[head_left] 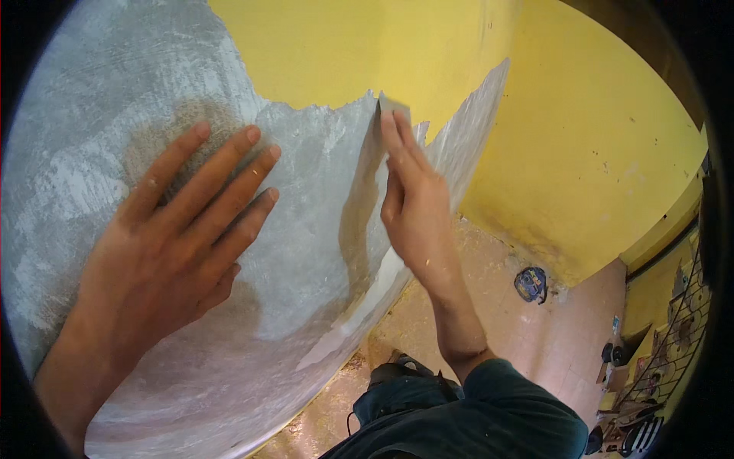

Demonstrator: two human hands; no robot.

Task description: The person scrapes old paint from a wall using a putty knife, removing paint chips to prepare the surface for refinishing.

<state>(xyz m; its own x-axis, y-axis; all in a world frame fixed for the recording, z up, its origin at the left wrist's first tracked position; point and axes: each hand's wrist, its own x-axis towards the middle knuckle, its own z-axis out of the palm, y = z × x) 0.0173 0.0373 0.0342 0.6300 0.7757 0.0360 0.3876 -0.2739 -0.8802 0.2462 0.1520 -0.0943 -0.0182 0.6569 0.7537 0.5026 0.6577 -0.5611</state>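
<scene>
My left hand (166, 246) lies with spread fingers against the bared grey part of the wall (309, 229) and holds nothing. To its right, my right hand (418, 201) grips a flat scraper blade (394, 104), its first two fingers extended along the blade. The blade is at the ragged edge where yellow paint (321, 51) meets the grey surface. A jagged strip of stripped wall runs up to the right of my right hand. The scraper's handle, if there is one, is hidden by my hand.
A second yellow wall (573, 149) meets this one at the right. A dark blue bag or bundle (531, 285) sits on the tiled floor (562, 338). At the far right are a metal grille (671, 350), boxes and footwear. Paint debris is scattered along the wall's foot.
</scene>
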